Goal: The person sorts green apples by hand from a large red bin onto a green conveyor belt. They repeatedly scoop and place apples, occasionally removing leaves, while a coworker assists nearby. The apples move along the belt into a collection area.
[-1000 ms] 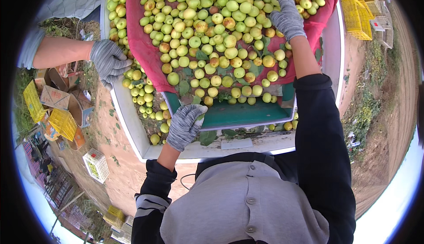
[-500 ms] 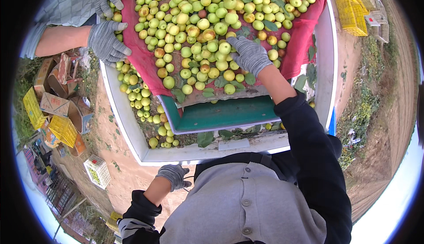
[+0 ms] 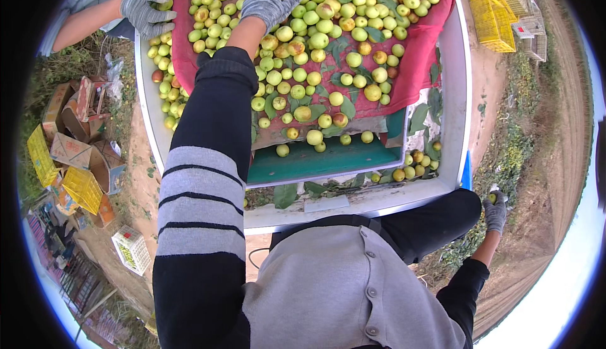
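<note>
Small round yellow-green fruits point(image 3: 314, 137), some with brown patches, lie heaped on a red cloth point(image 3: 404, 77). My left hand point(image 3: 270, 3), in a grey knit glove, reaches far over the pile. Its fingers are spread on the fruits, and plainly nothing is gripped. Out to the right, beyond my knee, my gloved right hand point(image 3: 496, 215) is closed on one small green fruit point(image 3: 492, 198). Several fruits sit in the green trough point(image 3: 297, 167) at the cloth's near edge. Loose green leaves point(image 3: 348, 108) are mixed among them.
A co-worker's gloved hand point(image 3: 146, 9) rests at the cloth's left side. The white bin rim point(image 3: 464, 96) surrounds the heap. Yellow crates point(image 3: 492, 24) stand at the right; cardboard boxes point(image 3: 71, 149) and a white crate point(image 3: 131, 248) lie on the ground at the left.
My right hand has left the pile and swung out right, now with a fruit. My left hand has come up from beside my body onto the fruits. Several fruits have rolled into the trough.
</note>
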A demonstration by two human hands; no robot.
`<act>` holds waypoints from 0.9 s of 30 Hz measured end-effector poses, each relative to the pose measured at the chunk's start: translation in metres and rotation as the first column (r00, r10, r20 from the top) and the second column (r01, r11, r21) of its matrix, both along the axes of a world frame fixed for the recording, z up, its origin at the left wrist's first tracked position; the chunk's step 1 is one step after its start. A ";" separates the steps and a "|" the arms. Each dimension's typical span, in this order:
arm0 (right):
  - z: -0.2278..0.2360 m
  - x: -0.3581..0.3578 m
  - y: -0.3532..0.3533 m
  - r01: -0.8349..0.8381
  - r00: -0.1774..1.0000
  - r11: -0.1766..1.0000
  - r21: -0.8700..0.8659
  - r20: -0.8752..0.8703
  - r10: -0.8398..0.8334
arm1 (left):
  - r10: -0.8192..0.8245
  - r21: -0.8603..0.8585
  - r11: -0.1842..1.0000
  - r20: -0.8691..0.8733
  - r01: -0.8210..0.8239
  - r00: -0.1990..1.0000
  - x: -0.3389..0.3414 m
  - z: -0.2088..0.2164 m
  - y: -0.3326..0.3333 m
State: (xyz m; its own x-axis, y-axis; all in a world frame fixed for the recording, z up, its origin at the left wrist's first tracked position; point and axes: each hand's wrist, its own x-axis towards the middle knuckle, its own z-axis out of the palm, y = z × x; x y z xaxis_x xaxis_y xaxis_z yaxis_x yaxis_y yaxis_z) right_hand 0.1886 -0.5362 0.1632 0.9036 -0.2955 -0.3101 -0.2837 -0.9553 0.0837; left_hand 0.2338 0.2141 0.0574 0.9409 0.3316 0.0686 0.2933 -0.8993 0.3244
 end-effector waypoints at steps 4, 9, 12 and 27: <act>-0.001 -0.010 -0.022 -0.106 0.994 0.914 -0.392 -0.024 0.105 | -0.129 0.194 0.970 -0.092 0.145 0.987 0.013 -0.004 -0.063; -0.021 0.095 0.103 -0.457 0.849 0.856 0.241 0.405 0.339 | -0.359 0.095 0.925 -0.101 0.368 0.928 -0.032 -0.001 -0.131; -0.042 0.157 0.219 -0.563 0.826 0.441 0.699 0.477 0.300 | -0.435 -0.131 0.895 -0.049 0.426 0.899 -0.060 0.004 -0.130; -0.096 0.304 0.490 -0.472 0.845 0.431 0.769 0.255 0.470 | -0.038 0.143 0.990 0.226 0.006 0.973 -0.072 0.000 0.020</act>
State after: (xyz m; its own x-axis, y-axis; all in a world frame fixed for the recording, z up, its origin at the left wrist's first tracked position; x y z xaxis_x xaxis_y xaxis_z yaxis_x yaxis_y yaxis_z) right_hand 0.4923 -0.0463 0.0671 0.8252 0.5359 -0.1785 0.2321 -0.6099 -0.7578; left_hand 0.1615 0.2341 0.0577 0.9020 0.2827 0.3262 0.2061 -0.9461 0.2500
